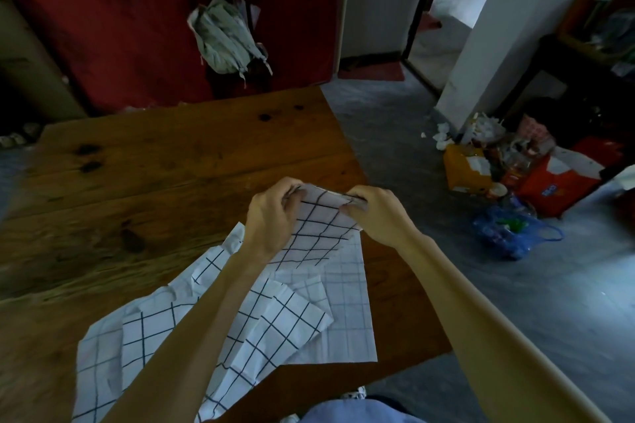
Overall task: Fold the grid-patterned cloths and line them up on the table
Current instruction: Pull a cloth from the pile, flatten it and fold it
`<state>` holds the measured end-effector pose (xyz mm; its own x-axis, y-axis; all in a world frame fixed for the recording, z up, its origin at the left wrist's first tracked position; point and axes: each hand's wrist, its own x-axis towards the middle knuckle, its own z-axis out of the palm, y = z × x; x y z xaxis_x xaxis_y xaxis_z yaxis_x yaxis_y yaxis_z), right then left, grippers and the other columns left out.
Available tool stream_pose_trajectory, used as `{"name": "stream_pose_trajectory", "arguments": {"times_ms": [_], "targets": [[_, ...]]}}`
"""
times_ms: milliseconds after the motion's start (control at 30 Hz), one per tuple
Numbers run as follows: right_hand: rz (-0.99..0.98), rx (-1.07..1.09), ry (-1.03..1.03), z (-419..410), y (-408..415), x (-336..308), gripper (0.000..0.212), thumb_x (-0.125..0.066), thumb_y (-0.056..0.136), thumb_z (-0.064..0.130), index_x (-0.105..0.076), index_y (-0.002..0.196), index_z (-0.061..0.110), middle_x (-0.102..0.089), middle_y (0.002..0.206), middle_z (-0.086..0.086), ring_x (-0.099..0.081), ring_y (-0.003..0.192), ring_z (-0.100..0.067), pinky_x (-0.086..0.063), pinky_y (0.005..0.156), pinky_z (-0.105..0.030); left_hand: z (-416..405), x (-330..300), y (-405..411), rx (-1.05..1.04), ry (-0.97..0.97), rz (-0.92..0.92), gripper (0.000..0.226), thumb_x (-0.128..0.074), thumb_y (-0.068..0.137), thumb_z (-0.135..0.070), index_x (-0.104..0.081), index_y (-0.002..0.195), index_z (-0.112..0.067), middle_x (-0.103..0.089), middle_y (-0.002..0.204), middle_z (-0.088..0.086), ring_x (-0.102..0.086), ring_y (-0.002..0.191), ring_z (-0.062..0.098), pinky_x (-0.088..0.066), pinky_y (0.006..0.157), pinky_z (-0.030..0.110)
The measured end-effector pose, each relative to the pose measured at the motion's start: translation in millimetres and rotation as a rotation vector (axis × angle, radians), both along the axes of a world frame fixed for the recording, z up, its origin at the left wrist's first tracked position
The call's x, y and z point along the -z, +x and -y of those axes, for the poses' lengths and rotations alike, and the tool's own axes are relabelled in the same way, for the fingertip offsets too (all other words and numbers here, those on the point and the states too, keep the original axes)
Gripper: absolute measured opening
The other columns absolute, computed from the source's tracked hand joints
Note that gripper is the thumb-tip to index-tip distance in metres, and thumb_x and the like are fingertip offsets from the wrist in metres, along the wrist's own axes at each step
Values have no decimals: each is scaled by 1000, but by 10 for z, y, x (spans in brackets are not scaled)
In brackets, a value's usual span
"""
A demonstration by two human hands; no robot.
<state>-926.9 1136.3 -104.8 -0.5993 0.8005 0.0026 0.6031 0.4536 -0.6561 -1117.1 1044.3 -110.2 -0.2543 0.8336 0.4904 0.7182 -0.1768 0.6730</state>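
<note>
Head view, both hands [271, 216] [374, 213] pinching cloth [323, 220], backpack [225, 36] beyond table [154, 161]

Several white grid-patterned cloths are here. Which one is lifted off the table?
The white cloth with dark grid lines pinched at its top edge by the left hand and the right hand. The other cloths lie flat on the wooden table.

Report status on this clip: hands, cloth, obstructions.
Both hands, left and right, pinching top edge of white grid-patterned cloth. Unfolded cloths heaped beneath. Brown wooden table beyond, unobstructed.
</note>
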Motion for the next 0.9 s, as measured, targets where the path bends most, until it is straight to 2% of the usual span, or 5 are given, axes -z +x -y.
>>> {"name": "stream_pose_trajectory", "arguments": {"times_ms": [67, 200, 367, 500, 900], "targets": [[-12, 46, -29, -15, 70, 33, 7, -62, 91, 30, -64, 93, 23, -61, 76, 9, -56, 66, -5, -40, 60, -20, 28, 40, -61, -17, -34, 6, 8, -60, 93, -17, -64, 95, -11, -66, 79, -5, -60, 71, -2, -48, 57, 14], [-82, 92, -21, 8, 87, 25, 13, -67, 88, 27, -70, 98, 20, -67, 85, 9, -63, 74, -6, -50, 64, -19, 51, 80, -83, 13, -112, 18, 12, -61, 91, -24, -66, 98, -14, -67, 87, -5, -63, 80, 10, -53, 66, 24], [-184, 148, 12, 30, 138, -41, 16, -69, 87, 23, -70, 101, 15, -69, 92, 6, -62, 80, -3, -48, 68, -10, 66, 74, -101, -1, -89, -48, 11, -60, 92, -15, -69, 98, -12, -70, 83, -1, -61, 69, 9, -52, 58, 27], [-217, 194, 21, 44, 215, -47, 18, -68, 88, 24, -69, 103, 15, -67, 89, 6, -60, 72, -2, -44, 62, -7, 62, 29, -160, 35, -85, -63, 11, -62, 91, -13, -69, 99, -11, -69, 83, -2, -59, 67, 4, -50, 57, 21], [-196, 261, 14, 152, 214, -61, 19, -69, 87, 25, -66, 104, 17, -65, 93, 8, -60, 77, -6, -44, 64, -12, 102, -20, -144, 72, -74, -39, 16, -61, 91, -15, -69, 104, -14, -70, 92, -3, -64, 78, 6, -49, 66, 12]]}}
